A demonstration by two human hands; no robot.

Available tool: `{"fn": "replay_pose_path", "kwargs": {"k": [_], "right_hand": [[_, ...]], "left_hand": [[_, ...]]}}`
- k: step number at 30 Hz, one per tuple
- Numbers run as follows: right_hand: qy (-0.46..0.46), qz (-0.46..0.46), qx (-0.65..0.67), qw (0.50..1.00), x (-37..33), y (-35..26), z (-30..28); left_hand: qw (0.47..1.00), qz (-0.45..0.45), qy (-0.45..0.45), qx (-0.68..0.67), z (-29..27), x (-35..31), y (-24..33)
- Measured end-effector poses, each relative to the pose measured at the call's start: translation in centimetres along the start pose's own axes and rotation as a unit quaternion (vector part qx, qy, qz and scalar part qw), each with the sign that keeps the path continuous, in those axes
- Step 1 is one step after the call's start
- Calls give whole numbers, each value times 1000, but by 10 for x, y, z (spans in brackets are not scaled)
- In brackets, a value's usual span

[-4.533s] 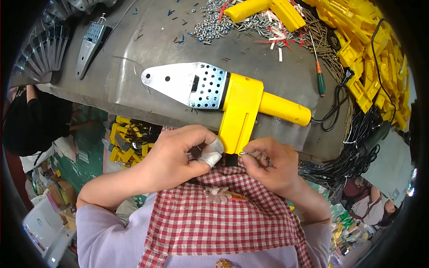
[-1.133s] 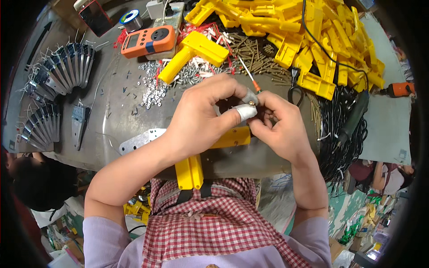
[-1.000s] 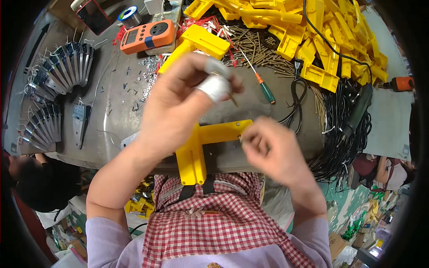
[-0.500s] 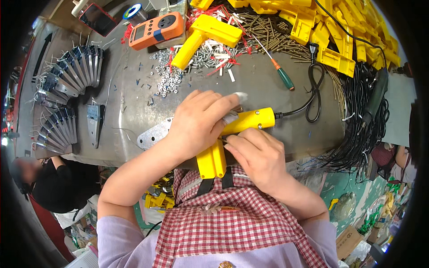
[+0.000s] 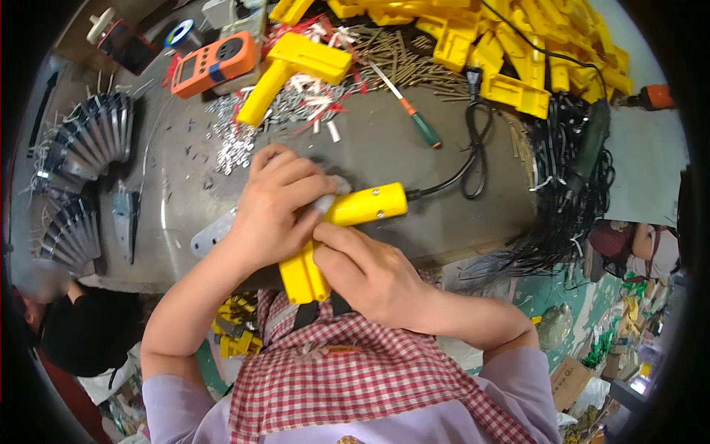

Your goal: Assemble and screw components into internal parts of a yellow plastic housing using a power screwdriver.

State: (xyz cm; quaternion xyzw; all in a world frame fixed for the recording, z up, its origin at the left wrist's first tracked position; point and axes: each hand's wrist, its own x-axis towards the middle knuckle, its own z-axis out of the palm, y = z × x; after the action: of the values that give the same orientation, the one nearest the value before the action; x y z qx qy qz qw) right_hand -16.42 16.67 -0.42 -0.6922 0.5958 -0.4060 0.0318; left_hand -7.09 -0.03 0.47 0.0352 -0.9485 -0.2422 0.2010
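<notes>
My left hand (image 5: 285,203), with whitish coverings on its fingertips, is closed around a yellow pistol-shaped plastic housing (image 5: 370,205). From the housing's far left side, past my wrist, sticks a grey metal plate with holes (image 5: 214,231). The short handle (image 5: 305,277) points toward my apron, and a black cord (image 5: 444,183) leaves the right end, which bears two small screws. My right hand (image 5: 370,274) presses bent fingers into the corner between handle and body. Whatever its fingertips pinch is hidden.
Another yellow housing (image 5: 296,65) lies on small screws and white nuts (image 5: 235,148). Beyond are an orange meter (image 5: 216,65), a screwdriver (image 5: 414,118) and piled yellow shells (image 5: 518,52). Metal plates (image 5: 92,137) fan out at left; black cords (image 5: 562,185) hang at right. A person (image 5: 89,325) sits at lower left.
The view has swung, so the bench appears shifted left. The housing has tilted slightly in my hands. My right fingers have moved closer into the corner, covering more of the handle's top.
</notes>
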Motion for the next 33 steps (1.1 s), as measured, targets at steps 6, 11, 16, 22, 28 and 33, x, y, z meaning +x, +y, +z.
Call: {"fn": "replay_pose_path", "kwargs": {"k": [6, 11, 16, 22, 28, 33], "right_hand": [[267, 188, -489, 809, -46, 139, -160], [200, 456, -485, 719, -76, 192, -221], [256, 306, -493, 773, -95, 176, -233], [55, 191, -312, 929, -2, 87, -120], [-216, 74, -52, 972, 20, 61, -21], [-184, 66, -109, 975, 24, 53, -9]], "left_hand": [[996, -8, -72, 50, -19, 4, 28], [987, -71, -140, 17, 16, 7, 43], [987, -39, -148, 46, 18, 10, 38], [985, -67, -150, 44, 17, 2, 26], [973, -208, -97, 2, -32, -34, -9], [980, -186, 42, -63, -12, -59, -17]]}}
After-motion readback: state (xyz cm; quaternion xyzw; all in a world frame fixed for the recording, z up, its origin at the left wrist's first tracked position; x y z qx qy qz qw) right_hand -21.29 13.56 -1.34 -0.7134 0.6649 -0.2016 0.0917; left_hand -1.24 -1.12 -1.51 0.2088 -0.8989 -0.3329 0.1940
